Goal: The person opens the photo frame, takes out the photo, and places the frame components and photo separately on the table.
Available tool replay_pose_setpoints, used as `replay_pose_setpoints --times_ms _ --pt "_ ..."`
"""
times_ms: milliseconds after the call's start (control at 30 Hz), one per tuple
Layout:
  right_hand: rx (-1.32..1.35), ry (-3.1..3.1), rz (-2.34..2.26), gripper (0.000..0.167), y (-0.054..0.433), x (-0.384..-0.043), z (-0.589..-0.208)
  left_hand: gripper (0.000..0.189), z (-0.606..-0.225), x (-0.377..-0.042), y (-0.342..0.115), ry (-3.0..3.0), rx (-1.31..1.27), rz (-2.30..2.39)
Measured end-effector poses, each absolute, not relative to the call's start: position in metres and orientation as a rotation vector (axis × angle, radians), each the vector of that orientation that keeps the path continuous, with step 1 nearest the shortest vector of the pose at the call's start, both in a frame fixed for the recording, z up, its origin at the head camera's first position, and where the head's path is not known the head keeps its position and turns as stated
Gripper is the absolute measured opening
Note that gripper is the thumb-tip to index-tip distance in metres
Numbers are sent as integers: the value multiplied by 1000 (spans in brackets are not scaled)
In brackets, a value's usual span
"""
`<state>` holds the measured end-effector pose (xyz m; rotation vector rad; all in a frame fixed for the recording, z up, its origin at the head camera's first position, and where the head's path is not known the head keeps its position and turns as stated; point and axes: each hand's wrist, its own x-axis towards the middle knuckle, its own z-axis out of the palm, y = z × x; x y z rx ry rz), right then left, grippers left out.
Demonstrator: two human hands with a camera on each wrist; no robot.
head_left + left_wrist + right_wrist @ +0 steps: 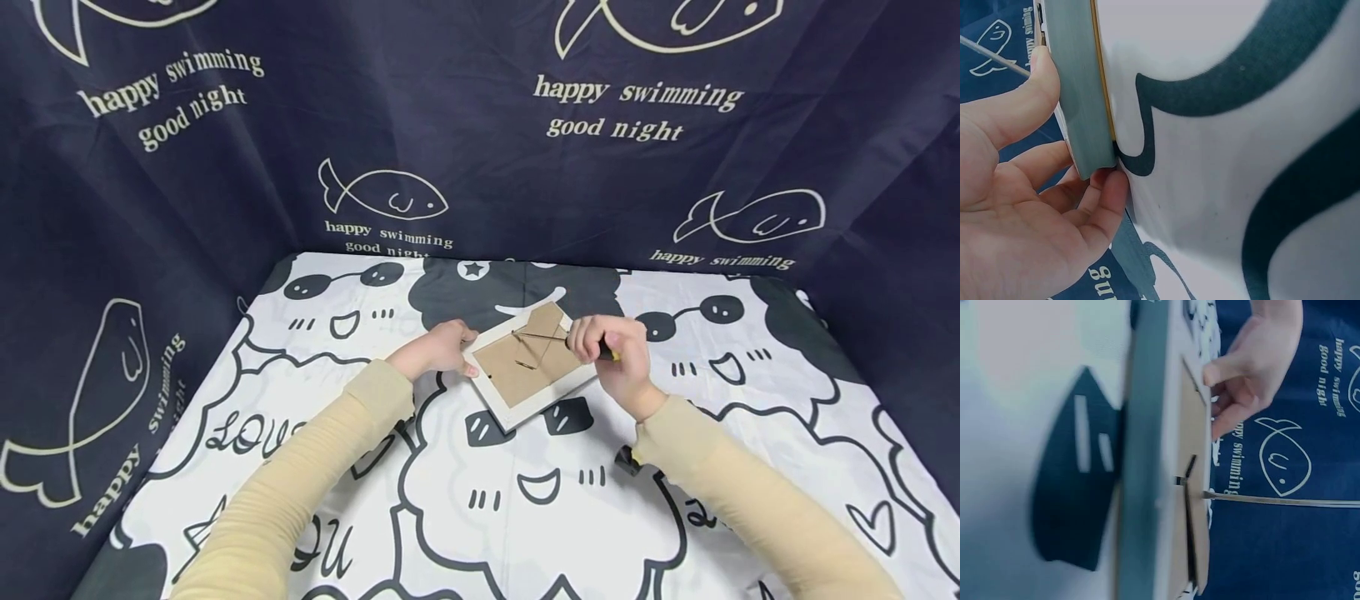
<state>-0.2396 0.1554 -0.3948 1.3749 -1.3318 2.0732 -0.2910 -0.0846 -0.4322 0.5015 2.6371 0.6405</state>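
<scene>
A white-edged picture frame lies back side up on the patterned cloth, its brown backing board showing a fold-out stand flap and small dark metal tabs. My left hand grips the frame's left edge; in the left wrist view its thumb lies along the frame's side and the fingers curl under a corner. My right hand holds a screwdriver by its black and yellow handle. In the right wrist view the screwdriver's thin shaft reaches across to the backing, its tip close to the stand flap.
A black and yellow object lies on the cloth, partly hidden by my right sleeve. The white cloth with cartoon sheep covers the table. Dark blue curtains with fish prints hang behind and at both sides.
</scene>
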Motion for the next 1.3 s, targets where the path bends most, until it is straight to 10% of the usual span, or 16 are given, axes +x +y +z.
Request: replay_pose_setpoints --times_ms 1300 --pt "1311 -1237 1754 38 158 -216 -358 72 -427 -262 -78 2944 465 371"
